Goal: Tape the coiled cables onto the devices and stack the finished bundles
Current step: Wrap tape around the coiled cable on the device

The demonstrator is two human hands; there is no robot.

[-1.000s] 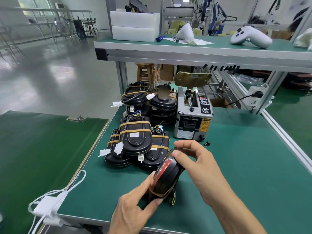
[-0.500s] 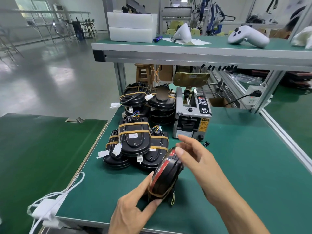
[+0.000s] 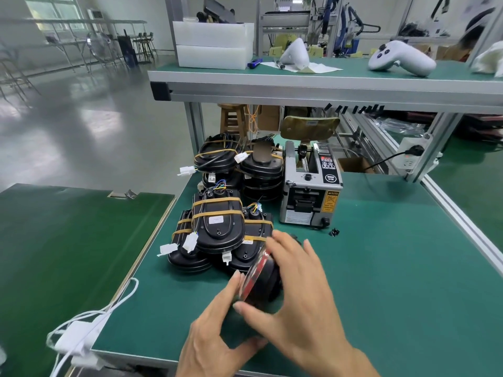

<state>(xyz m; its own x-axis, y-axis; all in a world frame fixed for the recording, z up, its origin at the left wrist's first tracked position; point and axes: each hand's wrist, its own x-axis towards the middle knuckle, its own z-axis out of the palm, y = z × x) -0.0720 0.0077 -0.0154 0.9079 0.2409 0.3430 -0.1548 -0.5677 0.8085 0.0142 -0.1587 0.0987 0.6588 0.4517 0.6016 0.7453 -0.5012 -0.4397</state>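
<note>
Both hands hold one black device (image 3: 268, 278) on edge just above the green desk (image 3: 394, 268), near its front edge. The left hand (image 3: 217, 338) grips it from below, thumb tip against the red-banded rim and fingers curled underneath. The right hand (image 3: 302, 292) lies over the top and right side, fingers spread across the housing and thumb pressing near the lower rim. Just behind and to the left sits a pile of finished bundles (image 3: 217, 229), black devices strapped with tan tape, white connectors sticking out. A second stack (image 3: 239, 167) stands further back, beside the tape dispenser (image 3: 310, 197). A white cable (image 3: 89, 319) hangs over the desk's left front corner.
</note>
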